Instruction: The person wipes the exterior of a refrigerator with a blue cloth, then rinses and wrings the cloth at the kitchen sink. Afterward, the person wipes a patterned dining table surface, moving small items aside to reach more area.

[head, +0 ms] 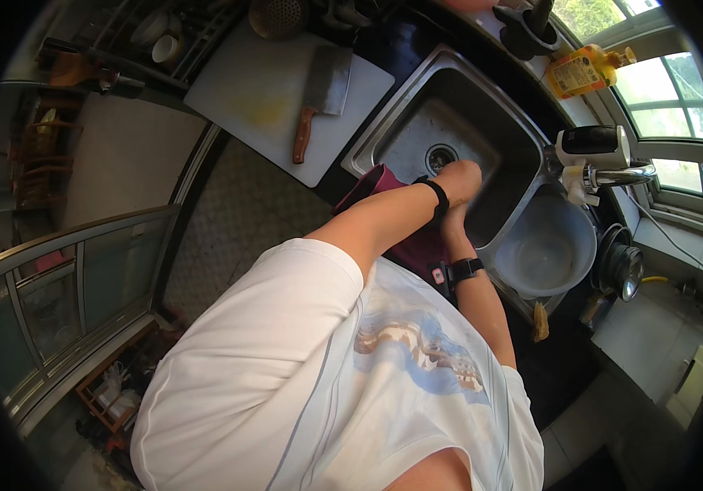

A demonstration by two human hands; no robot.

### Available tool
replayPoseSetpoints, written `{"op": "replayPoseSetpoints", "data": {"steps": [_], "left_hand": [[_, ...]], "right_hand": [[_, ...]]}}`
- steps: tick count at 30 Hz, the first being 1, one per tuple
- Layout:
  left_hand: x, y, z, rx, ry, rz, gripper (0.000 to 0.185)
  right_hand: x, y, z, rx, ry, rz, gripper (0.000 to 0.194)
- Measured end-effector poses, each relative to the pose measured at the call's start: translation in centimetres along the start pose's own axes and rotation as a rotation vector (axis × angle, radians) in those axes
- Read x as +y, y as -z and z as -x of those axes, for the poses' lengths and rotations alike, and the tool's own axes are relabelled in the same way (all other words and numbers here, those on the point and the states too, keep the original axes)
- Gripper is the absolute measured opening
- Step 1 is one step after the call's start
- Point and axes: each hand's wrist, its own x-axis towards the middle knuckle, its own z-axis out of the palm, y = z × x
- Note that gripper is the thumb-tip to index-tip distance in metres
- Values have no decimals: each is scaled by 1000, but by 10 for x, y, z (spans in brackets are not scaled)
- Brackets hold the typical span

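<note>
My left hand [462, 181], with a black band at its wrist, is over the near edge of the steel sink [443, 55], close to the drain [441, 159]. Its fingers look curled, but what they hold, if anything, is hidden. My right hand [454, 216] meets it from below and is mostly covered by it; a black strap with a small device is on that wrist. Maroon cloth [382, 179] shows beneath my forearms, at the sink's front edge. A translucent plastic basin [545, 245] sits to the right of the sink's main bowl.
A cleaver [328, 83] lies on a white cutting board [222, 80] left of the sink. At right are a faucet [624, 176], an orange-yellow bottle [581, 73], a dark mortar [520, 37] and stacked metal bowls [624, 264]. A dish rack [188, 61] stands at upper left.
</note>
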Motion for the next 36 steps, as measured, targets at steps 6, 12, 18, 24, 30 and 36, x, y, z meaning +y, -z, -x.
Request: {"op": "replayPoseSetpoints", "data": {"steps": [6,12,18,24,30,36], "left_hand": [[-7,-6,-4,-56,38,-61,24],[-2,1,-1,89,193,275,28],[-29,25,9,-345,303,1002,47],[-58,67,53,-408,13,1635,24],[-63,129,130,-67,-97,1679,23],[-55,121,250,232,-25,1191,52]], "right_hand": [[42,-10,-16,86,-181,-445,37],[-11,1,-7,161,-108,-33,42],[-85,49,38,227,-35,416,62],[-114,88,62,257,-201,-381,25],[-172,59,77,-269,-35,-584,35],[-179,-30,118,-660,217,-247,44]]}}
